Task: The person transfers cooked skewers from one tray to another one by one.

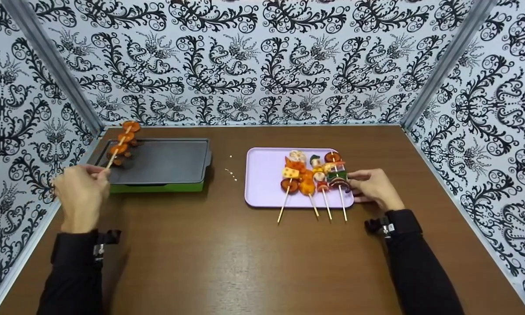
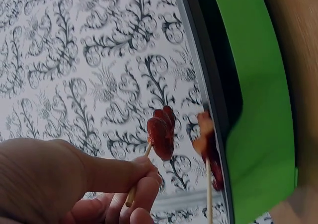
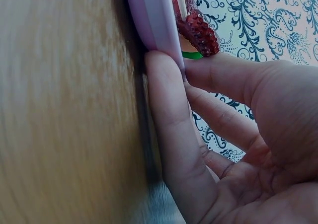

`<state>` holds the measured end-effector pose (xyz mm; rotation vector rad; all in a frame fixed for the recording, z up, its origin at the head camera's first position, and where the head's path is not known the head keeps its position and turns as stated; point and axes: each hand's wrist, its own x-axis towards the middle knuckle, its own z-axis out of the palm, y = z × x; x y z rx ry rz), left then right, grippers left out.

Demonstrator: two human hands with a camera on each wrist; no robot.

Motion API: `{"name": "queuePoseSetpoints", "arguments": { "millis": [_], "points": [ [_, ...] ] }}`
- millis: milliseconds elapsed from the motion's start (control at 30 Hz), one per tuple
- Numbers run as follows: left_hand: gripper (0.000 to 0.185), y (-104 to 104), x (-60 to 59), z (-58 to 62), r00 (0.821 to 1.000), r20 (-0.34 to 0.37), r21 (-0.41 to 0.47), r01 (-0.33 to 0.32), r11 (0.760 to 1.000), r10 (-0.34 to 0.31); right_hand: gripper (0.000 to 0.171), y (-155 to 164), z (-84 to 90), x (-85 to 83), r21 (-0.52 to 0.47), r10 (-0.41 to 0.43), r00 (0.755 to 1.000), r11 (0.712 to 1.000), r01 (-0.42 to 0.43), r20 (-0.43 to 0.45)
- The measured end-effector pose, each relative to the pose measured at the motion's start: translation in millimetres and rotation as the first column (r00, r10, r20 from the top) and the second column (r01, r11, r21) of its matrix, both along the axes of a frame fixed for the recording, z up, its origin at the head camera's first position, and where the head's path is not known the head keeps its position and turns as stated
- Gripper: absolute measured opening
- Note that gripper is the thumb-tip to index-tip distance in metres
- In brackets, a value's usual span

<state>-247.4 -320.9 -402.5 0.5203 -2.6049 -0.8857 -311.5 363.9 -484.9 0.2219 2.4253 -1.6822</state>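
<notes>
My left hand [image 1: 80, 192] pinches the stick end of a skewer [image 1: 125, 138] with orange-red pieces, held over the left side of the grill [image 1: 170, 159], which has a flat grey plate and a green base. In the left wrist view a second skewer [image 2: 204, 139] shows at the plate's edge, mostly hidden from the head view by the held one. At the right, my right hand [image 1: 376, 188] grips the side rim of a lilac tray [image 1: 262, 177], thumb above and a finger along its outer side. Several mixed food skewers [image 1: 307, 181] lie on that tray, sticks jutting over its front edge.
Small pale specks [image 1: 231, 174] lie on the brown table [image 1: 244, 258] between the grill and the tray. Patterned white-and-black walls [image 1: 253, 61] enclose the table at the back and both sides.
</notes>
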Motion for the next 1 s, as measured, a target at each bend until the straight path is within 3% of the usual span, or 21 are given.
{"name": "queuePoseSetpoints", "arguments": {
  "millis": [167,400,633,1000],
  "points": [
    [0.022,16,0.2,-0.2,0.997,-0.068,-0.057,0.043,0.997,-0.047,0.041,0,-0.4,0.5,0.002,0.005,1.000,1.000,-0.005,-0.002],
    [0.021,42,1.4,2.7,0.992,-0.081,-0.107,0.087,0.990,-0.096,0.041,1,-0.4,-0.2,0.000,0.014,1.000,1.000,-0.014,-0.004],
    [0.015,69,3.5,1.1,0.959,-0.218,-0.185,0.143,0.972,-0.183,0.039,2,-0.1,-0.8,-0.002,0.020,1.000,1.000,-0.020,-0.007],
    [0.012,102,2.7,0.8,0.934,-0.250,-0.182,0.212,0.960,-0.254,0.039,2,-0.5,0.0,-0.003,0.020,1.000,1.000,-0.020,-0.005]
  ]
}}
